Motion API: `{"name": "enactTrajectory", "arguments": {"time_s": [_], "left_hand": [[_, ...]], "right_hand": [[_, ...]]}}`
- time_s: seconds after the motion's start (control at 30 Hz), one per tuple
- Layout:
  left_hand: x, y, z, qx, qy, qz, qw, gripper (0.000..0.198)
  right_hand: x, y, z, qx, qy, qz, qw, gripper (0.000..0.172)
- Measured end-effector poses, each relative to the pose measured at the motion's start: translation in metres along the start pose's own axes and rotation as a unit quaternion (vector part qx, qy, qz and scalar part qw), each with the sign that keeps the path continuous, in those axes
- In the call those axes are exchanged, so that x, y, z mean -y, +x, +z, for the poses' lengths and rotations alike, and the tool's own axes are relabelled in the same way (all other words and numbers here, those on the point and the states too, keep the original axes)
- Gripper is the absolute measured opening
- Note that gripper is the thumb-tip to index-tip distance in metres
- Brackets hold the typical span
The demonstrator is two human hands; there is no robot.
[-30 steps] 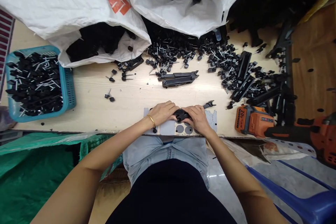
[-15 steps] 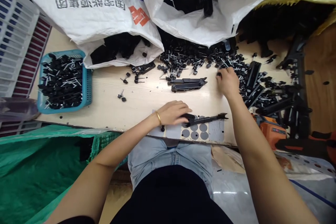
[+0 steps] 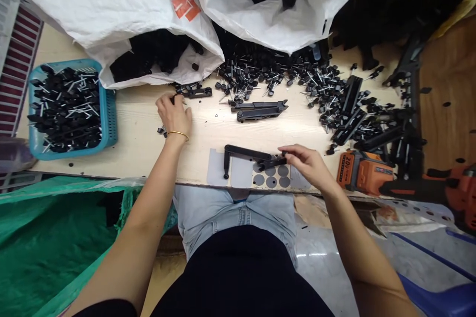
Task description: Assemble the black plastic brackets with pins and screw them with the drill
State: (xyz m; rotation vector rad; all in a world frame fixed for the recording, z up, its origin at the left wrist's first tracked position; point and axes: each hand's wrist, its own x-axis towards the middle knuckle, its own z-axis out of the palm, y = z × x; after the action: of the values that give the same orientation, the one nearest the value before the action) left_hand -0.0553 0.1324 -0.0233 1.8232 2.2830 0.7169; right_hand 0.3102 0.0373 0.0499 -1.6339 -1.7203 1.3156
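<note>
A jointed black plastic arm (image 3: 247,151) lies bent on the grey sheets at the table's front edge. At its right end my right hand (image 3: 307,164) pinches a small black knob screw (image 3: 284,154), fingertips against the arm. Farther left, my left hand (image 3: 175,116) reaches over the table, its fingers closed round a black-headed knob screw (image 3: 172,99) that they partly hide. Just beyond it lies a short black slotted part (image 3: 199,92). Another loose knob screw (image 3: 162,131) sits by the left wrist. Two folded black arms (image 3: 260,110) rest side by side mid-table.
A blue basket (image 3: 109,126) full of knob screws stands at left. Large white sacks (image 3: 148,15) of black parts line the back, with a heap of knob screws (image 3: 316,79) before them. An orange cordless tool (image 3: 366,171) lies at the right front.
My left hand has left the jointed arm and reached forward left to the loose knob screws. My right hand has come back from the heap to the arm's right end, carrying a knob screw.
</note>
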Motion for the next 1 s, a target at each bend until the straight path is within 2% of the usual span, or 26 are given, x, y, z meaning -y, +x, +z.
{"name": "enactTrajectory", "arguments": {"time_s": [0.13, 0.27, 0.37, 0.47, 0.53, 0.6, 0.73, 0.8, 0.9, 1.0], "left_hand": [[0.013, -0.004, -0.002, 0.035, -0.014, 0.002, 0.999, 0.018], [0.027, -0.004, 0.001, 0.041, -0.031, 0.032, 0.998, 0.014], [0.030, -0.009, 0.001, 0.040, -0.038, 0.040, 0.998, 0.016], [0.027, -0.014, -0.002, 0.051, -0.037, 0.043, 0.997, 0.016], [0.025, -0.017, -0.004, 0.056, -0.033, 0.042, 0.997, 0.013], [0.022, -0.021, -0.007, 0.058, -0.026, 0.042, 0.997, 0.010], [0.013, -0.038, -0.018, 0.035, -0.037, 0.053, 0.997, 0.009], [0.004, -0.052, -0.027, 0.036, -0.075, 0.065, 0.994, 0.010], [-0.014, -0.075, -0.040, 0.080, -0.140, 0.123, 0.979, 0.014], [-0.031, -0.091, -0.043, 0.103, -0.177, 0.203, 0.958, 0.016]], "right_hand": [[-0.001, -0.005, 0.016, -0.001, -0.100, -0.031, 0.994, 0.027], [0.003, -0.001, 0.017, -0.002, -0.199, -0.069, 0.977, 0.029], [0.013, -0.002, 0.014, 0.033, -0.297, -0.125, 0.946, 0.032], [0.028, -0.002, 0.017, 0.075, -0.390, -0.177, 0.900, 0.029], [0.035, -0.001, 0.024, 0.082, -0.444, -0.187, 0.872, 0.024], [0.039, 0.001, 0.033, 0.074, -0.483, -0.169, 0.856, 0.021], [0.035, 0.005, 0.045, 0.044, -0.518, -0.061, 0.852, 0.032], [0.031, 0.005, 0.046, 0.044, -0.517, -0.033, 0.854, 0.038], [0.022, 0.001, 0.046, 0.027, -0.495, -0.074, 0.865, 0.037], [0.008, -0.007, 0.046, -0.010, -0.455, -0.137, 0.880, 0.048]]}}
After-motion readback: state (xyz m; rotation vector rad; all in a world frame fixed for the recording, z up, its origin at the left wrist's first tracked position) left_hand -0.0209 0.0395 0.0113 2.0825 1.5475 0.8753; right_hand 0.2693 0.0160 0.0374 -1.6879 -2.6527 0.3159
